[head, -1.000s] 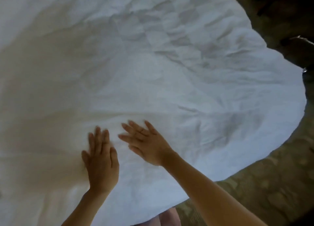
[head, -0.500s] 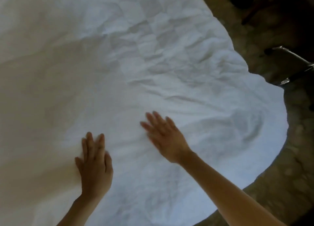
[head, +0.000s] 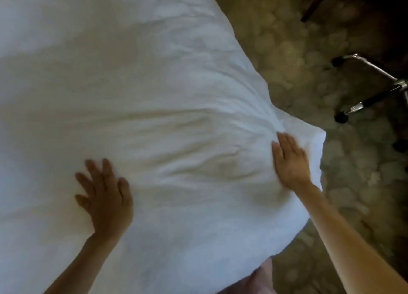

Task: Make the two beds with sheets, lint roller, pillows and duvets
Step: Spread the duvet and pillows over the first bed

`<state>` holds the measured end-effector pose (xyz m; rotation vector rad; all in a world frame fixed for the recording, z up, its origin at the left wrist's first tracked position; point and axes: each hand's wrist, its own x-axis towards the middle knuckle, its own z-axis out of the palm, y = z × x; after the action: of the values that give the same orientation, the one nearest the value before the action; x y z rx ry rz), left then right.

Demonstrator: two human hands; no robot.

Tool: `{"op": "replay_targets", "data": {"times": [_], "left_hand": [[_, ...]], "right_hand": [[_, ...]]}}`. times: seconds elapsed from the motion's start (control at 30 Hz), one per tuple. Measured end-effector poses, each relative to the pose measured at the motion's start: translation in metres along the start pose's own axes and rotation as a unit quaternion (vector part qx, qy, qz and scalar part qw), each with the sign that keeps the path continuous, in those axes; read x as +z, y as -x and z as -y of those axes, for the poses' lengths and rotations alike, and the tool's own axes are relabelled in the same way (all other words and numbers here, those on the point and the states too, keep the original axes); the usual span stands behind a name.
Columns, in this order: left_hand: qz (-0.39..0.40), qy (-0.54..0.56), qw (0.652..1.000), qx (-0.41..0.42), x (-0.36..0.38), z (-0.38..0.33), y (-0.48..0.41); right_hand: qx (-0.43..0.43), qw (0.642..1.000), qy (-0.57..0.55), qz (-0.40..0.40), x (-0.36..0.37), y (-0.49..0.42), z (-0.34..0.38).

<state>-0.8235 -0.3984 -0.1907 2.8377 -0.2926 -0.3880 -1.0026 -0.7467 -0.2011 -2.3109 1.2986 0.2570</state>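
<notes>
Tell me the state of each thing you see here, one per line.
White fabric duvet: spread flat, creased between the hands.
Left hand: flat, fingers spread, pressing the duvet.
Right hand: flat, fingers together, pressing near the duvet's corner.
Chrome wheeled chair base: standing on the patterned carpet.

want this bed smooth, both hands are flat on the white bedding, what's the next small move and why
Probably sweep the right hand outward toward the corner of the white bedding, while the left hand presses flat as an anchor. Long creases run across the fabric between the two hands, so stretching it that way should flatten them.
</notes>
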Motion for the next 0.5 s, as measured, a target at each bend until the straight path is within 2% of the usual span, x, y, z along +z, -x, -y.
{"op": "replay_targets", "data": {"times": [0.07, 0.13, 0.17, 0.2, 0.23, 0.27, 0.3, 0.33, 0.37, 0.4, 0.43, 0.5], "left_hand": [[0.003, -0.005, 1.000, 0.003, 0.030, -0.080, 0.019], [0.018, -0.021, 0.999, 0.026, 0.056, -0.158, 0.041], [0.016, -0.041, 0.997, 0.061, 0.069, -0.190, 0.050], [0.028, -0.060, 0.991, 0.116, 0.077, -0.221, 0.060], [0.076, -0.083, 0.974, 0.195, 0.082, -0.248, 0.070], [0.133, -0.110, 0.939, 0.299, 0.087, -0.270, 0.081], [0.186, -0.136, 0.884, 0.406, 0.092, -0.289, 0.090], [0.242, -0.149, 0.832, 0.477, 0.093, -0.304, 0.095], [0.280, -0.141, 0.809, 0.498, 0.091, -0.316, 0.096], [0.282, -0.127, 0.814, 0.492, 0.088, -0.325, 0.097], [0.238, -0.106, 0.840, 0.476, 0.089, -0.334, 0.097], [0.096, -0.089, 0.912, 0.388, 0.092, -0.347, 0.088]], "right_hand": [[-0.085, 0.995, -0.042, -0.024, -0.002, 0.046, -0.002], [-0.260, 0.964, -0.052, -0.018, -0.001, 0.095, -0.011], [-0.347, 0.937, -0.020, -0.015, 0.001, 0.108, -0.027], [-0.376, 0.927, 0.001, -0.001, 0.004, 0.111, -0.051], [-0.329, 0.944, 0.011, 0.014, 0.010, 0.109, -0.079], [-0.195, 0.980, -0.014, 0.042, 0.012, 0.109, -0.105], [-0.027, 0.993, -0.070, 0.091, 0.011, 0.106, -0.133], [0.130, 0.971, -0.132, 0.151, 0.008, 0.099, -0.157], [0.231, 0.939, -0.165, 0.195, 0.002, 0.093, -0.174], [0.279, 0.916, -0.167, 0.236, -0.007, 0.088, -0.184], [0.260, 0.929, -0.131, 0.230, -0.013, 0.084, -0.192], [0.134, 0.978, -0.117, 0.112, -0.023, 0.083, -0.188]]}}
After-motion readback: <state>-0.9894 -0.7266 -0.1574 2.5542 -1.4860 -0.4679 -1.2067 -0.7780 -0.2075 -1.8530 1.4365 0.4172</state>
